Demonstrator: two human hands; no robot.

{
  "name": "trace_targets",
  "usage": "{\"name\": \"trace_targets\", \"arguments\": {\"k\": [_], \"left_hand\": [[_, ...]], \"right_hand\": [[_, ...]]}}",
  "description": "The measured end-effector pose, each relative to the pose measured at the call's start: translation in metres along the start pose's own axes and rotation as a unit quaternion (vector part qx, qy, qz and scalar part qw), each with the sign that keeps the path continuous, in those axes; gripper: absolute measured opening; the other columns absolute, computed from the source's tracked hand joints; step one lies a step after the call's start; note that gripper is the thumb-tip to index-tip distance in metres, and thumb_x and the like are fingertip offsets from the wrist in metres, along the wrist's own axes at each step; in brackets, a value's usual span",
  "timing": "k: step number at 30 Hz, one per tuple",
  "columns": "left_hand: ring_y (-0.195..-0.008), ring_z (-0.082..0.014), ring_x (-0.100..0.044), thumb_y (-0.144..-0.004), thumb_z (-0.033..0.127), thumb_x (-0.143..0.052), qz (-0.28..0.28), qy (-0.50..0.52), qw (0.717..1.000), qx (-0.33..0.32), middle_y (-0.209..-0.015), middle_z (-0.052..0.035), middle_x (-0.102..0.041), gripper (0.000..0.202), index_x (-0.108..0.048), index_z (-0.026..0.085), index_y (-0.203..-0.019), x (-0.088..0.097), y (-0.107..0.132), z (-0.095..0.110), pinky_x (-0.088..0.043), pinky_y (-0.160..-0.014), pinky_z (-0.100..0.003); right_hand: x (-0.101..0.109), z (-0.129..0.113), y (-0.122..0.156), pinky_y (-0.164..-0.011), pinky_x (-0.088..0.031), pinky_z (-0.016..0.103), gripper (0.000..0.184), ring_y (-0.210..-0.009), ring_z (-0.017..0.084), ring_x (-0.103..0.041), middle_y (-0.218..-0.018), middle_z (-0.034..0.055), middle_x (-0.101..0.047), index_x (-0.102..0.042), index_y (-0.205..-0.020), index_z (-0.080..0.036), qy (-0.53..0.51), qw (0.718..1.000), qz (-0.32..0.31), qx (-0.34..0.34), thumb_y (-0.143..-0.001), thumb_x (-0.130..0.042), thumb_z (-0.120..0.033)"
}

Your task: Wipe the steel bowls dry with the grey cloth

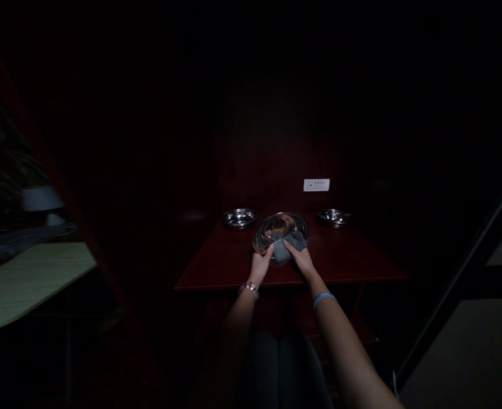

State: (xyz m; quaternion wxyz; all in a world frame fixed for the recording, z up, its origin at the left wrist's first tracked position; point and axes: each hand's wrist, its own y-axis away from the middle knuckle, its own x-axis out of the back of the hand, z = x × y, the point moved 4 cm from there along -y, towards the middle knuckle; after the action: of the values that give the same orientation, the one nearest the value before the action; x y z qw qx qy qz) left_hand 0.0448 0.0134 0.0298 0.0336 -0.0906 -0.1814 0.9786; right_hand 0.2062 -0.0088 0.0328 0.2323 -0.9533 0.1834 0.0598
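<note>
- Gripping with the left hand (261, 266) the near left edge of a round, shiny steel dish (280, 222), thumb on the upper side, other fingers hidden beneath.
- Grasping with the right hand (302, 260) a grey cloth (283, 251) at the near right edge of the dish, thumb lying over the cloth; too dark to tell how the hidden fingers are set.
- Placed just beyond both hands and between them: the dish, tilted, over the near-middle part of a dark red wooden tabletop (217, 258); hard to tell whether touching the wood.
- Spread across the near and right parts of the dish: the cloth, reaching from close to the left thumb to the right hand.
- Set on the tabletop beyond the hands, apart from the dish: one shallow steel bowl (239, 218) to the left, another steel bowl (335, 218) to the right.
- Fixed on the wall behind: a white socket plate (316, 185).
- Worn on the left wrist: a beaded bracelet (249, 291); near the right wrist, a blue wristband (322, 297).
- Off to the far left: a pale wood-grain table (33, 278).
</note>
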Motion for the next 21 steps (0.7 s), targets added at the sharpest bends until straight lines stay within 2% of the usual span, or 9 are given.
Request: {"name": "trace_targets", "arguments": {"k": [6,12,21], "left_hand": [[-0.113,-0.0247,-0.063,-0.074,0.036,-0.069,-0.021,-0.005,1.000,-0.001,-0.119,-0.0125,-0.068,0.048,-0.064,0.012,-0.116,-0.002,-0.001,-0.003,-0.047,-0.099,-0.041],[-0.115,-0.0255,-0.061,-0.073,0.035,-0.071,-0.015,-0.030,0.999,0.003,-0.112,-0.0113,-0.071,0.039,-0.069,0.014,-0.106,-0.003,0.005,0.010,-0.046,-0.103,-0.039],[-0.115,-0.0245,-0.062,-0.074,0.034,-0.071,-0.019,-0.045,0.999,-0.004,-0.106,-0.0098,-0.073,0.037,-0.069,0.016,-0.106,-0.007,0.009,0.017,-0.044,-0.105,-0.038]], "right_hand": [[0.002,-0.004,0.003,-0.105,-0.042,0.043,0.051,-0.112,0.024,-0.062,-0.119,0.0073,-0.068,-0.067,-0.111,-0.021,-0.009,1.000,-0.008,-0.006,-0.068,-0.073,-0.048],[0.004,0.000,0.001,-0.105,-0.042,0.045,0.051,-0.114,0.025,-0.061,-0.119,0.0081,-0.068,-0.068,-0.109,-0.021,-0.006,1.000,0.002,-0.012,-0.067,-0.073,-0.049],[0.008,0.006,0.000,-0.103,-0.044,0.045,0.052,-0.112,0.027,-0.062,-0.117,0.0089,-0.069,-0.067,-0.111,-0.019,-0.014,1.000,0.017,-0.013,-0.068,-0.072,-0.047]]}}
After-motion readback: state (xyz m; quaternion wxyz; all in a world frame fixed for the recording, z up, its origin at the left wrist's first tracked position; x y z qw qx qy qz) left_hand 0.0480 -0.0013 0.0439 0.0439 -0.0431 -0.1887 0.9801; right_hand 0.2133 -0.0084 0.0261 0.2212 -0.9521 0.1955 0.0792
